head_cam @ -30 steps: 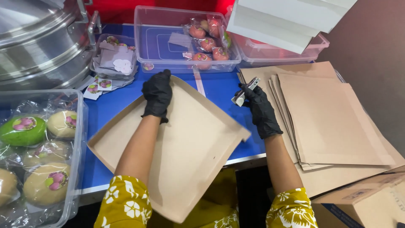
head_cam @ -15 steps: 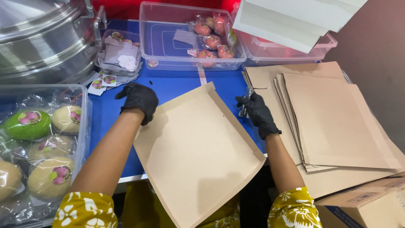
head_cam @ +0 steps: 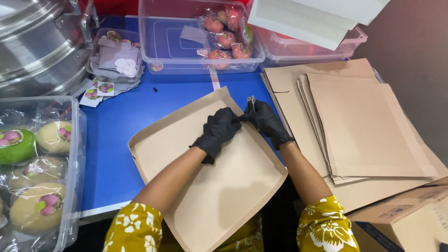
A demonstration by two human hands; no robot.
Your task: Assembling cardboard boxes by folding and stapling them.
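Nearby, flat cardboard sheets [head_cam: 368, 126] beside hands [head_cam: 242, 126].

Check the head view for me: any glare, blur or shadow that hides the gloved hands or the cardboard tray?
Head view: sharp and evenly lit; the left hand and right hand read clearly against the cardboard tray, though the black gloves hide finger detail. Glare sits only on the steel steamer and the wrapped buns at left. Shadows are soft; edges bow slightly from the wide lens.
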